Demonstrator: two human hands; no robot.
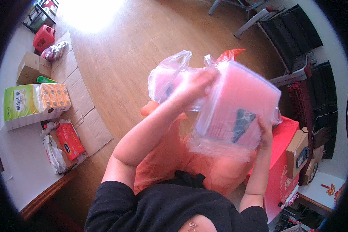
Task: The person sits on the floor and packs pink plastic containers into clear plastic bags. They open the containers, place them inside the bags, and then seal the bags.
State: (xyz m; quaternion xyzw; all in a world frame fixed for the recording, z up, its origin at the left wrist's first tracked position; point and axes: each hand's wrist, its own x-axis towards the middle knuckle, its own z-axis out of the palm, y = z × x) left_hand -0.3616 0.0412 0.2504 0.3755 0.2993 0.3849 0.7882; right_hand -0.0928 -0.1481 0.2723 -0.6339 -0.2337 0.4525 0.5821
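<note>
A flat pack of pink items in clear plastic wrap (235, 98), with a dark triangular mark, is tilted up in front of my body. My right hand (265, 132) grips its lower right edge. My left hand (206, 79) is blurred at the pack's upper left side, its fingers closed around plastic there. Behind my left forearm hangs a clear plastic bag (165, 84) with more pink contents; whether that hand holds it by its top is unclear. A bit of orange-red plastic (230, 54) shows behind the pack's top. Orange sheer fabric (168, 156) covers my lap.
A red box (281, 156) is at my right, with a small cardboard box (297, 153) beside it. Black-seated metal chairs (293, 37) line the right wall. At left are tissue packs (23, 104), a cardboard box (32, 68), a red stool (44, 37) and flattened cardboard (87, 116).
</note>
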